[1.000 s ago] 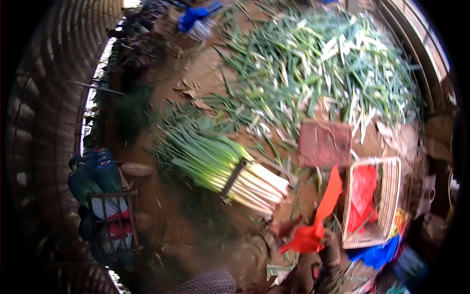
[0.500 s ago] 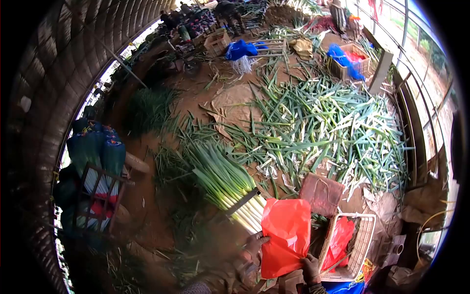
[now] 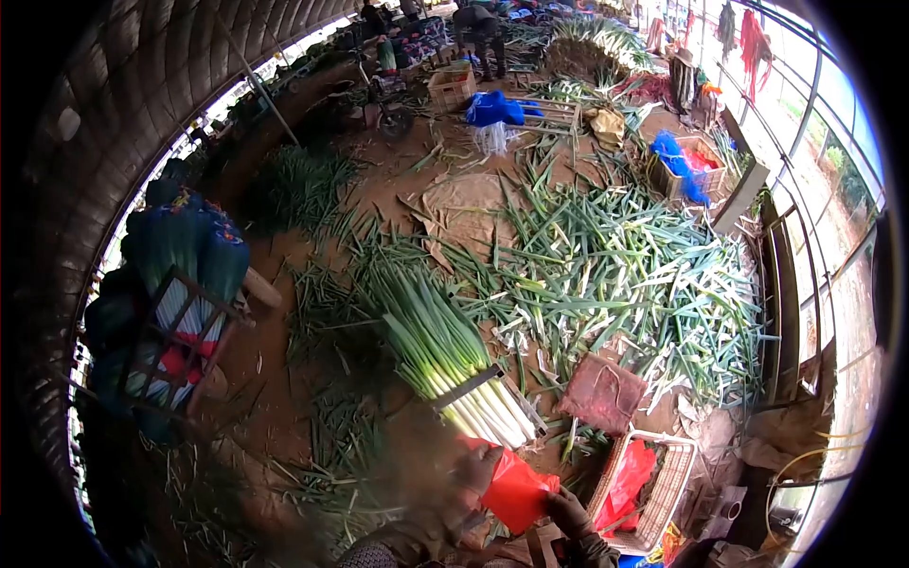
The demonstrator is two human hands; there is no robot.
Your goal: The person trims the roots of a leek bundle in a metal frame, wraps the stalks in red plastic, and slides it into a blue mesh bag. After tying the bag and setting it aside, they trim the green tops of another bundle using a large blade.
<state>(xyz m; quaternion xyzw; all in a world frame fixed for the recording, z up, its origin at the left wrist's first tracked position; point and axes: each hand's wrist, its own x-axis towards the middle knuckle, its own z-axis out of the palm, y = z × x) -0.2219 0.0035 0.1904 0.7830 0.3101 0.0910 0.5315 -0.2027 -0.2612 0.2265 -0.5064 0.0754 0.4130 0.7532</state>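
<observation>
A red plastic sheet or bag (image 3: 519,492) is stretched between my two hands, low in the view. At its left edge my left hand (image 3: 476,466) grips it, partly blurred. My right hand (image 3: 568,511) is closed on the right edge. Just above the red plastic lies a bundle of long green onions (image 3: 445,355), white ends toward me, with a dark bar (image 3: 469,386) across it. To the right stands a pale plastic basket (image 3: 674,488) with more red plastic (image 3: 630,483) inside.
A dark red square pad (image 3: 602,393) sits above the basket. Loose onions and leaves (image 3: 625,265) spread over the ground. A rack of wrapped bundles (image 3: 180,350) stands at the left. A person (image 3: 481,33), crates and blue plastic (image 3: 497,110) are farther back.
The red plastic has moved down and now looks smaller and folded over, its upper part lowered. Both hands have shifted slightly left. The head view has tilted and shifted.
</observation>
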